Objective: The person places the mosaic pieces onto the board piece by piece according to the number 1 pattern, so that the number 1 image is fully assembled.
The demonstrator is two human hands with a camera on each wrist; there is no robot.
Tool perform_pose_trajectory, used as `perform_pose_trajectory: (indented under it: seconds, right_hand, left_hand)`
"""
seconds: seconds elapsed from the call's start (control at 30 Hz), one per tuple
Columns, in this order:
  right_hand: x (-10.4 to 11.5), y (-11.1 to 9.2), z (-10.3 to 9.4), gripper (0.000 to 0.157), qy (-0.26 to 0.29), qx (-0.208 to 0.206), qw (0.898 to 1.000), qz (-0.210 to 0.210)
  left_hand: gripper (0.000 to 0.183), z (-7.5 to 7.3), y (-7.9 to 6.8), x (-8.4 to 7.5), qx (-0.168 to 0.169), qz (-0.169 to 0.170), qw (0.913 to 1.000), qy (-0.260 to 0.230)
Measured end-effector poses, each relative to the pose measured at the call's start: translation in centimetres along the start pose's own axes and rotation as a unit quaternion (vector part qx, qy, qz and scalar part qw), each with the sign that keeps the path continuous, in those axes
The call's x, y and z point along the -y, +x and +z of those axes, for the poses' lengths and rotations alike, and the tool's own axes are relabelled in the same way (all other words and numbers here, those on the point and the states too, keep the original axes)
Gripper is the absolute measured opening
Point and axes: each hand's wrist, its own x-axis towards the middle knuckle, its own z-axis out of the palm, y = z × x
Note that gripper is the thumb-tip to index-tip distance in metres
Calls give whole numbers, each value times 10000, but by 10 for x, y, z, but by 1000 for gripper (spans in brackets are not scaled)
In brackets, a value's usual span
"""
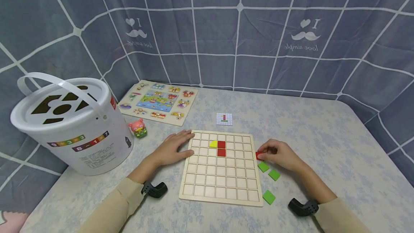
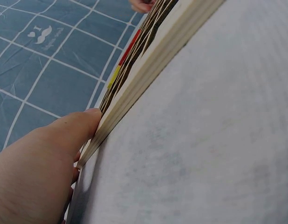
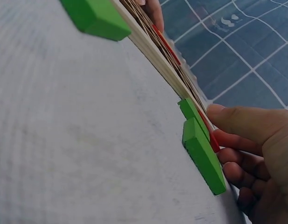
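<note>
A square wooden grid board (image 1: 205, 191) lies on the table, with two red square tiles (image 1: 221, 152) stacked in one column and a yellow rounded tile (image 1: 213, 144) left of the upper one. At the board's left edge rests my left hand (image 1: 171, 148), its thumb on the rim in the left wrist view. Just off the right edge, my right hand (image 1: 279, 154) pinches another red tile (image 1: 258, 155) between thumb and fingers. Three green square tiles (image 1: 274, 175) lie on the table below that hand; two green tiles (image 3: 202, 156) are close to its fingers in the right wrist view.
A small pattern card (image 1: 224, 119) lies behind the board. Back left is a picture puzzle board (image 1: 191, 109), with a small pink-headed figurine (image 1: 138, 128) in front. A large white bucket (image 1: 97, 146) with a slotted lid stands at left. A blue checked cloth (image 1: 220, 35) hangs behind.
</note>
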Motion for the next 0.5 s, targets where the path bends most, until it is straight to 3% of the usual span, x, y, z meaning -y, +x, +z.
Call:
perform_pose_trajectory:
  seconds: [0.5]
  right_hand:
    - [-3, 0, 2, 15, 233, 114, 9995, -201]
  left_hand:
    - [68, 0, 0, 1, -16, 39, 10000, 18]
